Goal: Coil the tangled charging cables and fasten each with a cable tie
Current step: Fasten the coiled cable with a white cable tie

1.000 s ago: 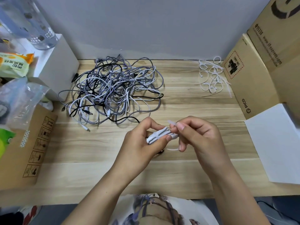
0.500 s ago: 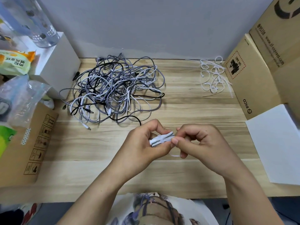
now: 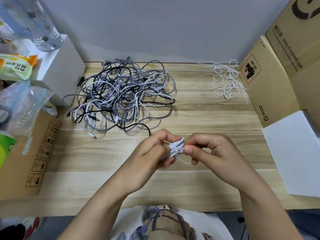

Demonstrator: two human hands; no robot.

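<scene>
Both hands pinch coiled cable.

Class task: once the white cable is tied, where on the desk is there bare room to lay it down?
Bare wood lies between the cable tangle and the loose cable ties, and left of the left hand beside the cardboard box. The back left is crowded.

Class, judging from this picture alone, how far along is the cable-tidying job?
Done: no finished coils lie on the desk. In hand: the left hand holds a white coiled cable while the right hand works a cable tie around it. Left: the tangled pile, with spare ties waiting.
</scene>
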